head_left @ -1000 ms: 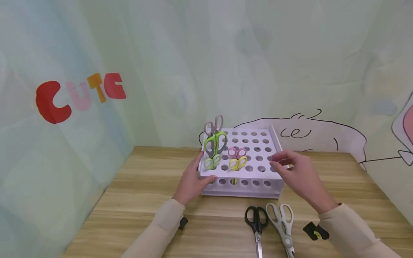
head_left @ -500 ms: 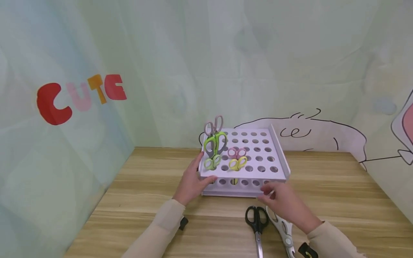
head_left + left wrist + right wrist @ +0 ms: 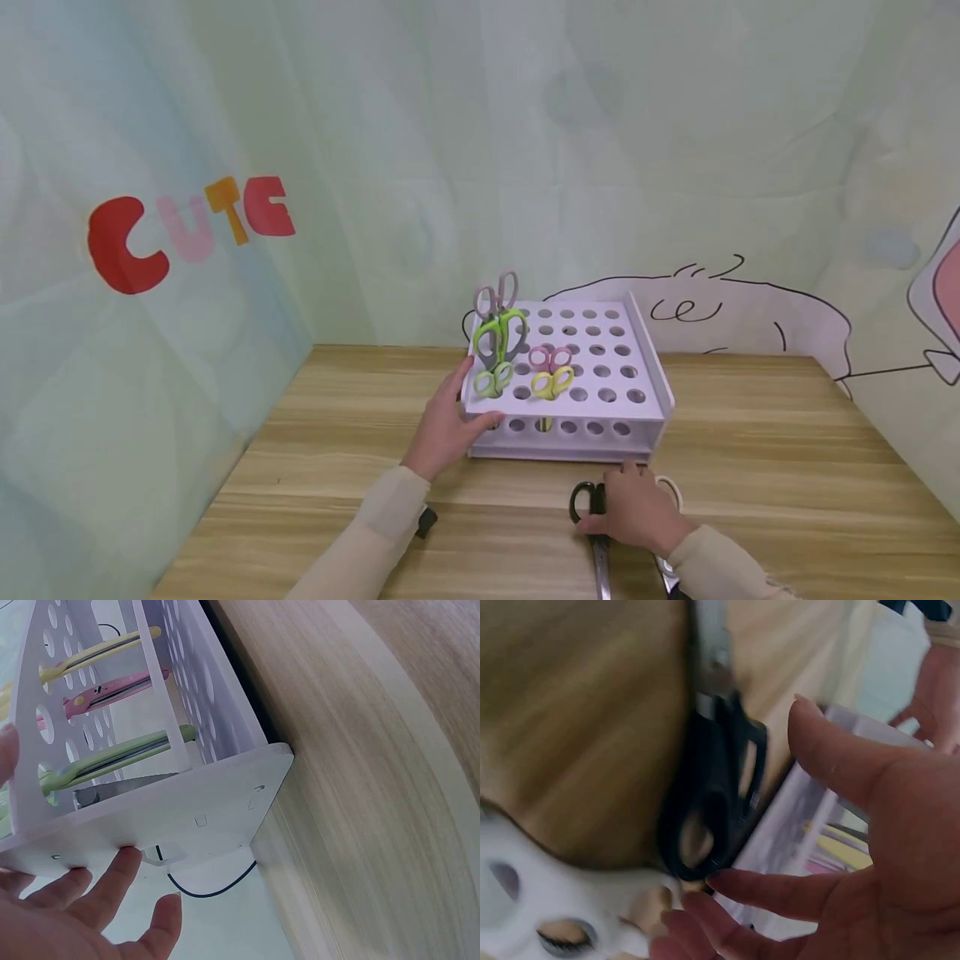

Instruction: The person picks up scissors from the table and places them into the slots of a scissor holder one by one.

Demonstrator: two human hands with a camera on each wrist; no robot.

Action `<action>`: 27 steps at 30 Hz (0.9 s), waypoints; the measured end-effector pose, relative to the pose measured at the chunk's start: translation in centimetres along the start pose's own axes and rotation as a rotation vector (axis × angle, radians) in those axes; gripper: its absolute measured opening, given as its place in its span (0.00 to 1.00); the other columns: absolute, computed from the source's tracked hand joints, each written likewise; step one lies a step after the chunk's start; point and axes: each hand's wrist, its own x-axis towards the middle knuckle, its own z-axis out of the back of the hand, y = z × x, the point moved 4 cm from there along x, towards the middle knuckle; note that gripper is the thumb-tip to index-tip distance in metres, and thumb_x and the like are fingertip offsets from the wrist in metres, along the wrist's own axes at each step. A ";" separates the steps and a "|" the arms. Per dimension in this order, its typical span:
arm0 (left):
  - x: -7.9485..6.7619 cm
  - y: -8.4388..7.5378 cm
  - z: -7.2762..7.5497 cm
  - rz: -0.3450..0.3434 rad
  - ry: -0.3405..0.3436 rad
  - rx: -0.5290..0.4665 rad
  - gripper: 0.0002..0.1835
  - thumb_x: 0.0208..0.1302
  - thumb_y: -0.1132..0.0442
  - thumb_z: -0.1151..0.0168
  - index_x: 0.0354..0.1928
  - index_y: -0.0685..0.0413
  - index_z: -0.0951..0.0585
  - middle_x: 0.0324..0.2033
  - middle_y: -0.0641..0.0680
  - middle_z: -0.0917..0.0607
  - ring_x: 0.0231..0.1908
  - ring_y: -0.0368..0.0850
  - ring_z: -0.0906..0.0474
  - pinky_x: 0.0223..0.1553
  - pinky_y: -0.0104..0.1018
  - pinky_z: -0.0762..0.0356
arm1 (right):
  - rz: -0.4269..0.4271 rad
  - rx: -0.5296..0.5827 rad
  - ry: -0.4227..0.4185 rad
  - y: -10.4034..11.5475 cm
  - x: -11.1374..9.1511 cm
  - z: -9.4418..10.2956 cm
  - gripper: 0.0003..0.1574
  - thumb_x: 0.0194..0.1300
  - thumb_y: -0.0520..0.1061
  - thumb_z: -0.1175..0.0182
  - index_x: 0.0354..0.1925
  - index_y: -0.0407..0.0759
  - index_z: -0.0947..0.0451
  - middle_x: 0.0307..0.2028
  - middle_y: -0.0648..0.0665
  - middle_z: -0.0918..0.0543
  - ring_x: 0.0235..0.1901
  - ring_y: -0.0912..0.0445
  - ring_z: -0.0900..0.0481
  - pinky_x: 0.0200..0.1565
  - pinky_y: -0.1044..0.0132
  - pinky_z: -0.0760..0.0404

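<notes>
My left hand (image 3: pixel 442 429) rests at the front-left corner of a white rack (image 3: pixel 651 358) with rows of round holes; in the left wrist view its fingertips touch the side panel (image 3: pixel 225 791). My right hand (image 3: pixel 637 510) is over black-handled scissors (image 3: pixel 712 750) on the table, thumb spread, index fingertip right at a handle loop. White-handled kitchen scissors (image 3: pixel 577 907) lie beside them, partly behind this hand. Upright in the rack stand mauve scissors (image 3: pixel 509 289), green-and-grey scissors (image 3: pixel 502 337), and small light green (image 3: pixel 486 384), pink (image 3: pixel 541 360) and yellow scissors (image 3: pixel 543 386).
The wooden table (image 3: pixel 337 400) runs up to a fabric backdrop (image 3: pixel 390 208) at the back and left. On the backdrop are coloured letters (image 3: pixel 262 208) and a line drawing.
My right hand has moved from the rack's right front corner down and toward me, to the black scissors. My left hand has stayed at the rack.
</notes>
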 end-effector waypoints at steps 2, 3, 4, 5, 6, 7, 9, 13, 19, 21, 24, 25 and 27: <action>0.0 0.1 0.0 0.004 0.002 0.002 0.53 0.53 0.54 0.23 0.77 0.50 0.43 0.73 0.55 0.37 0.70 0.54 0.40 0.69 0.48 0.41 | -0.019 -0.018 -0.004 -0.1 -0.1 -0.6 0.38 0.36 0.63 0.19 0.27 0.36 0.25 0.36 0.33 0.27 0.38 0.35 0.25 0.33 0.41 0.20; 0.0 0.1 -0.1 0.007 0.004 0.004 0.53 0.53 0.53 0.23 0.77 0.49 0.43 0.73 0.54 0.37 0.70 0.53 0.40 0.69 0.48 0.41 | -0.023 -0.021 -0.013 -0.1 -0.1 -0.8 0.38 0.35 0.63 0.18 0.27 0.36 0.25 0.36 0.33 0.28 0.38 0.35 0.26 0.32 0.40 0.20; 0.0 0.1 -0.1 0.007 0.005 0.006 0.53 0.53 0.53 0.23 0.77 0.49 0.43 0.73 0.54 0.37 0.70 0.53 0.40 0.69 0.48 0.40 | -0.026 -0.021 -0.026 -0.1 -0.2 -0.9 0.38 0.34 0.62 0.18 0.26 0.36 0.25 0.35 0.34 0.28 0.38 0.36 0.26 0.31 0.40 0.20; -0.1 0.2 -0.1 0.012 0.008 0.005 0.53 0.53 0.53 0.23 0.77 0.49 0.43 0.73 0.53 0.38 0.70 0.52 0.41 0.69 0.47 0.40 | -0.027 -0.019 -0.035 0.0 -0.2 -0.9 0.37 0.33 0.61 0.17 0.26 0.36 0.26 0.34 0.34 0.29 0.37 0.36 0.26 0.31 0.40 0.20; -0.1 0.2 -0.2 0.015 0.008 0.006 0.53 0.53 0.53 0.23 0.77 0.48 0.43 0.73 0.53 0.38 0.70 0.52 0.41 0.69 0.47 0.40 | -0.028 -0.018 -0.039 0.0 -0.2 -1.0 0.36 0.33 0.60 0.17 0.25 0.37 0.26 0.34 0.35 0.29 0.36 0.37 0.27 0.30 0.40 0.20; -0.1 0.2 -0.2 0.018 0.008 0.006 0.53 0.53 0.52 0.23 0.77 0.48 0.43 0.73 0.52 0.38 0.70 0.51 0.40 0.69 0.46 0.41 | -0.027 -0.019 -0.041 0.0 -0.2 -1.0 0.35 0.33 0.59 0.17 0.25 0.37 0.26 0.33 0.35 0.29 0.36 0.37 0.27 0.30 0.40 0.20; -0.1 0.2 -0.2 0.010 0.006 0.001 0.53 0.53 0.53 0.23 0.77 0.48 0.43 0.73 0.53 0.37 0.70 0.52 0.41 0.69 0.47 0.41 | -0.036 -0.021 -0.035 0.1 -0.2 -1.0 0.35 0.32 0.59 0.17 0.24 0.37 0.25 0.33 0.35 0.29 0.35 0.37 0.27 0.30 0.40 0.20; -0.1 0.1 -0.2 0.000 -0.002 -0.013 0.53 0.53 0.54 0.23 0.77 0.49 0.43 0.73 0.54 0.37 0.70 0.53 0.40 0.69 0.48 0.41 | -0.060 -0.017 -0.017 0.3 0.1 -1.0 0.37 0.31 0.60 0.16 0.25 0.36 0.24 0.33 0.34 0.28 0.36 0.37 0.27 0.30 0.42 0.20; -0.2 0.1 -0.1 0.007 -0.007 -0.004 0.52 0.53 0.53 0.23 0.77 0.49 0.43 0.72 0.54 0.36 0.70 0.53 0.40 0.69 0.48 0.40 | -0.022 0.031 -0.049 0.9 0.5 -1.0 0.49 0.26 0.59 0.15 0.38 0.31 0.28 0.34 0.32 0.22 0.36 0.35 0.23 0.36 0.43 0.20; -0.2 0.2 -0.1 0.010 -0.007 0.003 0.52 0.53 0.52 0.23 0.77 0.49 0.43 0.73 0.54 0.37 0.70 0.52 0.40 0.69 0.47 0.40 | 0.007 0.086 -0.051 1.2 0.5 -1.0 0.50 0.27 0.56 0.14 0.41 0.32 0.31 0.31 0.35 0.21 0.33 0.38 0.20 0.36 0.45 0.19; -0.2 0.2 -0.1 0.011 -0.006 0.004 0.52 0.54 0.52 0.23 0.77 0.48 0.43 0.73 0.53 0.37 0.70 0.52 0.40 0.69 0.47 0.40 | 0.025 0.177 -0.037 1.4 0.4 -1.1 0.47 0.28 0.50 0.14 0.40 0.36 0.33 0.26 0.39 0.21 0.28 0.45 0.20 0.34 0.50 0.19; -0.2 0.2 -0.1 0.014 -0.006 0.004 0.52 0.54 0.52 0.23 0.77 0.48 0.43 0.73 0.52 0.37 0.70 0.51 0.40 0.69 0.46 0.40 | 0.025 0.203 -0.027 1.5 0.4 -1.1 0.47 0.29 0.48 0.14 0.42 0.36 0.33 0.27 0.39 0.21 0.28 0.46 0.20 0.34 0.50 0.19; -0.2 0.1 -0.1 0.004 -0.006 0.003 0.52 0.54 0.53 0.23 0.77 0.49 0.42 0.73 0.53 0.37 0.70 0.52 0.40 0.69 0.47 0.40 | 0.025 0.242 -0.014 1.5 0.5 -1.1 0.46 0.31 0.45 0.15 0.43 0.36 0.33 0.28 0.40 0.20 0.29 0.46 0.20 0.35 0.50 0.19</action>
